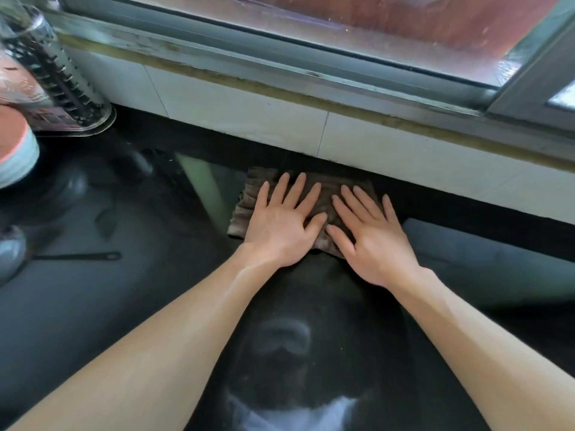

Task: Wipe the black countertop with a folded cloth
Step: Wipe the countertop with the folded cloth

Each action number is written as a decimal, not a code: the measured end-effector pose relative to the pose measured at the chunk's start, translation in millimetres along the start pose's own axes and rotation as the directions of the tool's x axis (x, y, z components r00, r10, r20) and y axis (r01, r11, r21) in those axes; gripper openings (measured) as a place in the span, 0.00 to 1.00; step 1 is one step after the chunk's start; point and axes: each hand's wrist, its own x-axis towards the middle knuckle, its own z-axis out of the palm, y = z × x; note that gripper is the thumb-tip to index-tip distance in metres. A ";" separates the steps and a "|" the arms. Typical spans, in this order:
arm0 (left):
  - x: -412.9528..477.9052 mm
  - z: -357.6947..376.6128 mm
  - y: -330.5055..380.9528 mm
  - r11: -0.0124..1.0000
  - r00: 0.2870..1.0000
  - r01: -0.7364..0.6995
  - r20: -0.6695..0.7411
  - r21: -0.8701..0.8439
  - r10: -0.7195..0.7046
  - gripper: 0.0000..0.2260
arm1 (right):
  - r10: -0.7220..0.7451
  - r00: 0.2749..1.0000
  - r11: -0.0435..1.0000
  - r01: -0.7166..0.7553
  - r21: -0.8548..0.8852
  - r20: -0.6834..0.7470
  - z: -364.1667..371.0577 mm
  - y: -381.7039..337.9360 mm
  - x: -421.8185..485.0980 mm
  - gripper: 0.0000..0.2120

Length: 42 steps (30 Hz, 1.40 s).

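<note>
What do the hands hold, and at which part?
Nothing is gripped. The left hand and right hand press flat, fingers straight, on top of the cloth.

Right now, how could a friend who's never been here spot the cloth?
Find the window, drop past the white tiles to the black countertop. The cloth lies by those tiles, under the left hand and right hand. It alone is brown and ribbed.

text: none legible | labels: none | numbers: none

Cloth (245, 206) ctr covered; dish (15, 157) cropped.
</note>
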 end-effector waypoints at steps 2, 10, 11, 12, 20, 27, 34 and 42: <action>-16.5 3.7 15.4 0.999 0.999 -0.033 0.010 0.005 0.033 0.28 | 0.033 0.999 0.999 -0.033 -0.010 0.001 1.1 2.0 -30.3 0.34; -103.1 18.9 64.8 0.992 0.990 -0.126 0.054 -0.011 0.127 0.28 | 0.071 0.993 0.997 -0.068 0.034 -0.092 14.2 -12.6 -146.4 0.30; -111.4 21.1 69.3 0.992 0.990 -0.129 0.061 -0.011 0.130 0.28 | 0.054 0.993 0.998 -0.050 0.043 -0.106 17.4 -13.2 -156.7 0.30; -117.5 22.5 72.1 0.992 0.990 -0.127 0.067 -0.014 0.127 0.28 | 0.031 0.992 0.999 -0.026 0.048 -0.120 20.2 -13.7 -164.1 0.29; -87.6 25.6 87.1 0.996 0.994 -0.091 0.057 0.022 0.090 0.28 | 0.048 0.997 0.999 -0.048 -0.001 -0.058 10.1 18.2 -145.4 0.30; 20.7 22.8 110.3 0.997 0.995 -0.077 0.070 0.018 0.075 0.28 | 0.128 0.992 0.991 -0.128 -0.028 -0.022 -2.2 89.7 -72.4 0.33; 26.8 29.7 118.7 0.994 0.996 -0.089 0.021 0.067 0.088 0.28 | 0.095 0.995 0.995 -0.096 0.012 0.016 -2.8 107.9 -66.8 0.33; -63.1 30.9 138.7 0.995 0.995 -0.087 0.058 0.049 0.084 0.30 | 0.088 0.995 0.996 -0.088 0.000 -0.041 9.3 75.4 -154.0 0.33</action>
